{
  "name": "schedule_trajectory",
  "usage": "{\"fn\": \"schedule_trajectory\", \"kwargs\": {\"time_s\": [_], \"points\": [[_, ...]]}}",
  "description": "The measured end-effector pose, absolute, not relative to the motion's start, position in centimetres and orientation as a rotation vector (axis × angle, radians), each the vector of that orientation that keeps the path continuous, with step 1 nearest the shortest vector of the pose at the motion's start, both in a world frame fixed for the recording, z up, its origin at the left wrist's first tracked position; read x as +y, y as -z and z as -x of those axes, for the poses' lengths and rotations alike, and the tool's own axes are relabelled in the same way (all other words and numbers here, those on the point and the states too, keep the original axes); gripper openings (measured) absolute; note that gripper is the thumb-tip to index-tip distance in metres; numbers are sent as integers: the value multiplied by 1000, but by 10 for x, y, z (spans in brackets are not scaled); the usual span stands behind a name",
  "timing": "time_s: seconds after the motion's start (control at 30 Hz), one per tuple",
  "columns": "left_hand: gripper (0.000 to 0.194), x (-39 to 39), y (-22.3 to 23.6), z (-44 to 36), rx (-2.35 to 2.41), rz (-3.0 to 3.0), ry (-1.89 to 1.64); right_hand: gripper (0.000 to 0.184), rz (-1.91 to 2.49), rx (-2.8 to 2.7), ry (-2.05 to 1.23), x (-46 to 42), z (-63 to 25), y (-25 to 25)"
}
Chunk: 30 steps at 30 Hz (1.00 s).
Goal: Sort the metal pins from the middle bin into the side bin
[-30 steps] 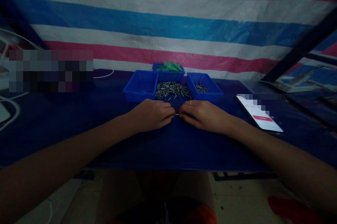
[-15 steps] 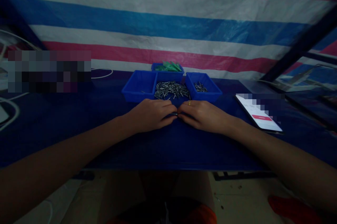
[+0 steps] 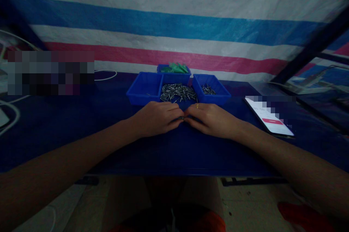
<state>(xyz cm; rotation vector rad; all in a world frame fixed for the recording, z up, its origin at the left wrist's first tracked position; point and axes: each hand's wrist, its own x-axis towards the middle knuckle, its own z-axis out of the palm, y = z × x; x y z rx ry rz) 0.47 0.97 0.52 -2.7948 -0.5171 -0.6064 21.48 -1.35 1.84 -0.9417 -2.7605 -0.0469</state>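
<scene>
Pinched between the closed fingertips of the left hand and the right hand, a small metal pin lies with its long axis running roughly level from side to side, parallel to the near edge of the blue table, in front of the metal pile.

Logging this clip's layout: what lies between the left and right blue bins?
A pile of small metal pieces lies between the left blue bin and the right blue bin in the head view.
</scene>
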Motion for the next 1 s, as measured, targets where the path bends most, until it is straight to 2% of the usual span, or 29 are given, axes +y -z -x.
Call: {"fn": "schedule_trajectory", "kwargs": {"time_s": [0.3, 0.63, 1.0], "points": [[16, 9, -6, -4, -423, 2788, 675, 25, 937, -2770, 70, -13, -215, -17], [12, 7, -9, -6, -710, 2805, 535, 24, 963, -2779, 12, -13, -215, -18], [13, 10, -7, -5, -740, 2768, 511, 27, 989, -2777, 97, -13, -214, -20]]}}
